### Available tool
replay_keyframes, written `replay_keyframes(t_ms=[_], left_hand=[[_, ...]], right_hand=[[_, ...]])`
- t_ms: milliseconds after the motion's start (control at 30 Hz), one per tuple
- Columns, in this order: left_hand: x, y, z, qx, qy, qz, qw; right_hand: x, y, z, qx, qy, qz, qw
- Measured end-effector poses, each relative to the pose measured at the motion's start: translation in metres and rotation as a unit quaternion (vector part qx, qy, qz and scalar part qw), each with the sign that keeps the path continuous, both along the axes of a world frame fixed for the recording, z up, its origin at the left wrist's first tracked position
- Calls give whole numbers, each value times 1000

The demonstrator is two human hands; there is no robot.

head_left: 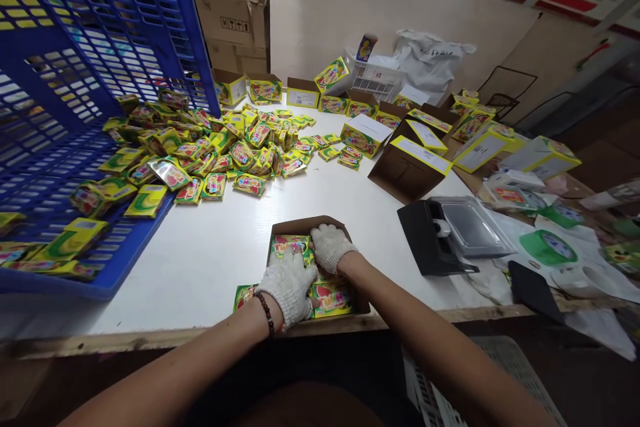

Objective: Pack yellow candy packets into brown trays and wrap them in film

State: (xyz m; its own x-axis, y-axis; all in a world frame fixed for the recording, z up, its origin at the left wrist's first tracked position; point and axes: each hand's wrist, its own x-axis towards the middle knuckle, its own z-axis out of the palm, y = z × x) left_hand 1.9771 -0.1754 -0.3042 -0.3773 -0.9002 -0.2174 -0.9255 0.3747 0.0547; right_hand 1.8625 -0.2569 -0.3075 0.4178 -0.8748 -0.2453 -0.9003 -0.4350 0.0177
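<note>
A brown cardboard carton (293,222) lies near the table's front edge with yellow-green fruit-print packets (333,300) inside it. My left hand (287,283), in a white knit glove, rests over the packets with its fingers spread. Inside the carton's far right corner is my right hand (331,247), gloved too, its fingers curled down; what they grip, if anything, is hidden. Another small packet (243,295) pokes out at the left, beside my left wrist.
On the left a tipped blue plastic crate (133,250) spills a heap of packets (240,153) onto the white table (200,267). Several display cartons (410,163) stand at the back and right. A black tape dispenser (425,240) and green tape roll (549,247) lie at right.
</note>
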Motion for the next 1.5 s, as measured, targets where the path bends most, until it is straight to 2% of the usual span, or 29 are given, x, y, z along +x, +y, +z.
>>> replay_keyframes(t_ms=[200,333,500,600,700,733,800,867,933,1000,1033,1133,1200,1300,1400,1433,1500], left_hand=[[-1,-1,2,24,-1,2,1000],[-2,0,3,39,4,14,999],[-3,-1,5,44,12,12,999],[-3,-2,6,35,24,12,999],[2,-1,8,13,121,31,992],[5,-1,9,-2,186,63,981],[11,-1,11,-28,330,139,933],[15,-1,13,-24,434,165,885],[17,1,14,2,496,125,859],[18,6,13,3,544,103,832],[19,9,13,-2,566,108,817],[22,18,12,-8,609,137,781],[25,22,13,8,621,134,772],[26,27,16,9,618,124,776],[25,33,15,-56,605,98,788],[25,36,14,-88,597,85,793],[26,39,13,-151,575,57,802]], right_hand=[[-12,0,5,7,15,31,999],[-16,1,13,1,28,27,999],[-27,11,11,-57,25,32,998],[-43,13,8,-124,-16,40,991],[-58,16,14,-235,-80,47,968],[-61,20,18,-265,-99,62,957],[-61,30,27,-291,-132,117,940],[-56,44,37,-280,-174,188,925],[-51,55,46,-256,-242,216,910],[-51,61,54,-226,-328,164,903],[-53,63,57,-186,-360,122,906],[-61,64,64,3,-384,29,923],[-64,67,65,76,-380,7,922],[-61,75,65,64,-403,-17,913],[-56,83,64,77,-416,-18,906],[-56,86,62,68,-420,-4,905],[-58,91,59,0,-430,48,901]])
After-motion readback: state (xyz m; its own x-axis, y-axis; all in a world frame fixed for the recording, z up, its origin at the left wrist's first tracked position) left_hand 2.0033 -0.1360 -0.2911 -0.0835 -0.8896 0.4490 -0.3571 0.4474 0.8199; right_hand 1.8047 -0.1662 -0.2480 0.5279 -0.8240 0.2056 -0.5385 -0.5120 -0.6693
